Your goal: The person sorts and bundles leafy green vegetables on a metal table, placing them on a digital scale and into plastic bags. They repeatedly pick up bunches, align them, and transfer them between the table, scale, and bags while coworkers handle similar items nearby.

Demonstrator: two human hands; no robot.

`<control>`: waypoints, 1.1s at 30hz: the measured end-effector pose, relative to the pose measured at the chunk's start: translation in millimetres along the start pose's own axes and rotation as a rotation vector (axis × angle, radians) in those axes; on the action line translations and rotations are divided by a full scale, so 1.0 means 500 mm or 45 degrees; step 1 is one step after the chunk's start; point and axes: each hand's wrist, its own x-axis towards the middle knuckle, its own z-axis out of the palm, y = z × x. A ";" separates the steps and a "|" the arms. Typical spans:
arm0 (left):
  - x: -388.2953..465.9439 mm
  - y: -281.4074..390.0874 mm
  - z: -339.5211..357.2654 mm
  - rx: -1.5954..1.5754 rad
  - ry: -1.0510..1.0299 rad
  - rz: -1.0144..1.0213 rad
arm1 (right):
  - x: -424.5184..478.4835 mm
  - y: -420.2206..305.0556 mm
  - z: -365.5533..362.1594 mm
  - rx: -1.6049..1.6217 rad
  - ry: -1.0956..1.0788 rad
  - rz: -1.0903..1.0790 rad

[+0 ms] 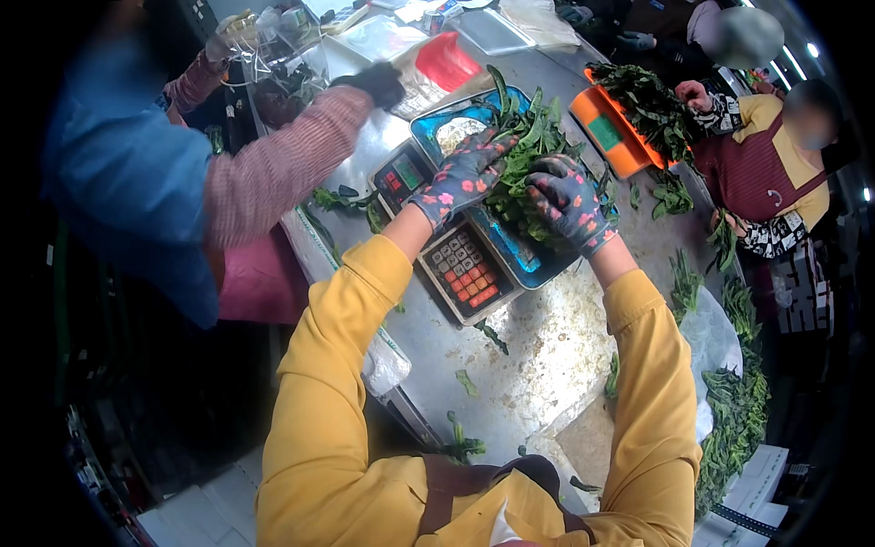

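Note:
A bunch of leafy greens (523,171) lies on the blue tray (540,277) of a digital scale. My left hand (466,176), in a dark floral glove, rests on the left side of the bunch with its fingers spread over the leaves. On the right side, my right hand (569,202), in a matching glove, is curled around part of the greens. The scale's keypad (465,268) and its green display (409,174) face me, left of the tray. Some leaves hang over the tray's far edge.
Loose leaves (493,336) are scattered on the metal table (437,349). A co-worker in blue reaches in from the left with a dark-gloved hand (376,85). Across the table, another co-worker holds greens over an orange scale (608,133). More greens (735,410) are heaped at right beside a plastic bag (711,335).

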 end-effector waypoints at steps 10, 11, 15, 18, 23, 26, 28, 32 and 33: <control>-0.038 0.006 -0.011 -0.035 0.393 0.242 | -0.005 -0.058 -0.035 0.224 0.366 0.311; -0.045 0.017 -0.015 0.038 0.435 0.179 | -0.007 -0.060 -0.035 0.275 0.420 0.312; -0.075 0.041 -0.027 -0.124 0.544 0.146 | -0.038 -0.084 -0.044 0.763 0.574 0.454; -0.099 0.083 -0.036 -0.366 0.579 0.102 | -0.072 -0.125 -0.050 0.907 0.677 0.561; -0.143 0.100 -0.015 -1.099 0.482 -0.190 | -0.117 -0.186 -0.055 0.412 0.608 0.432; -0.123 0.051 0.019 -0.273 0.562 0.196 | -0.122 -0.222 -0.042 0.441 0.574 0.549; -0.081 0.086 0.016 0.153 0.417 0.153 | -0.112 -0.213 -0.041 0.243 0.474 0.466; -0.050 0.127 0.033 0.223 0.409 -0.052 | -0.101 -0.184 -0.020 0.529 0.578 0.678; -0.046 0.117 0.038 0.147 0.433 -0.067 | -0.103 -0.171 -0.006 0.663 0.609 0.764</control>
